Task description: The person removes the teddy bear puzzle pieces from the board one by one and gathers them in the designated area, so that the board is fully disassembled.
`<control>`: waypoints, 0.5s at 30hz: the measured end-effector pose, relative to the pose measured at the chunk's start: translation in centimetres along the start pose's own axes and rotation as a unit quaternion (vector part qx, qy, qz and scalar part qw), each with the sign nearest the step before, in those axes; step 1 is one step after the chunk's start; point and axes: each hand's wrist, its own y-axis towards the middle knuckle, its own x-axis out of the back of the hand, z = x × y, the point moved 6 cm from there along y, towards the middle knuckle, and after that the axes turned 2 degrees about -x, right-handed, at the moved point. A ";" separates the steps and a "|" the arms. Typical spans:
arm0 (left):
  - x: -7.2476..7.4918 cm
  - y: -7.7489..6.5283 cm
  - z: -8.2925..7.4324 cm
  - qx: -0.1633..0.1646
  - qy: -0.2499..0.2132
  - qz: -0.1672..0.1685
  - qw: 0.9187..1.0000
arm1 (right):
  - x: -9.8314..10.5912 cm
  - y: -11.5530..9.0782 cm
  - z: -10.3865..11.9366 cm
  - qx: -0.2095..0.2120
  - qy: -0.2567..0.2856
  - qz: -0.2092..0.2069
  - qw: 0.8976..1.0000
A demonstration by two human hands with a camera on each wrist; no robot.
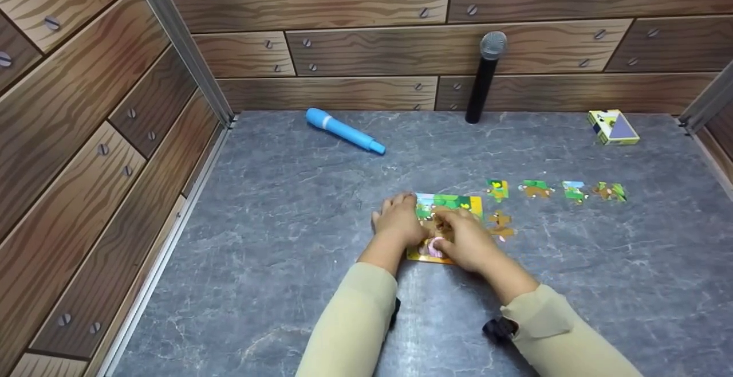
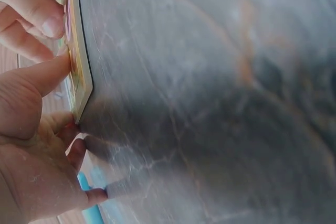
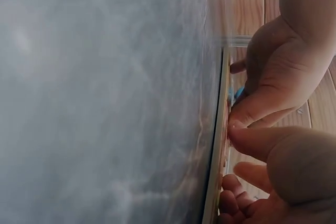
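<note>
A colourful puzzle board point(image 1: 428, 255) with yellow edges and a green, brown and pink picture lies flat under both hands. My left hand point(image 1: 399, 221) holds its left side. In the left wrist view the thumb point(image 2: 50, 73) presses on the board's top, while the other fingers reach its edge and the tabletop. Over the board's right part is my right hand point(image 1: 467, 239), thumb and index finger apart, their tips on or close to the picture. The hands hide much of the board. A brown loose puzzle piece point(image 1: 501, 231) lies just right of it.
More loose pieces lie in a row to the right, including a green one point(image 1: 497, 190) and a blue-green one point(image 1: 573, 190). Behind are a blue microphone point(image 1: 346, 132), an upright black microphone point(image 1: 483, 82) and a small yellow box point(image 1: 615, 127). Wood-patterned walls point(image 1: 355, 50) enclose the grey tabletop.
</note>
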 end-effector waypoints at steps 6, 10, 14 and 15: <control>0.1 0.1 0.1 0.003 0.000 0.009 1.000 | -0.2 0.3 -0.2 -0.013 0.001 0.022 1.000; 0.3 0.1 0.1 -0.003 -0.003 0.016 1.000 | -0.1 0.5 -0.2 -0.015 0.010 0.026 1.000; 0.4 0.1 0.0 -0.013 -0.003 0.024 1.000 | 0.0 0.7 -0.2 -0.017 0.019 0.023 0.999; 0.5 0.1 0.0 -0.015 -0.003 0.026 1.000 | 0.0 0.7 -0.3 -0.019 0.020 0.023 0.999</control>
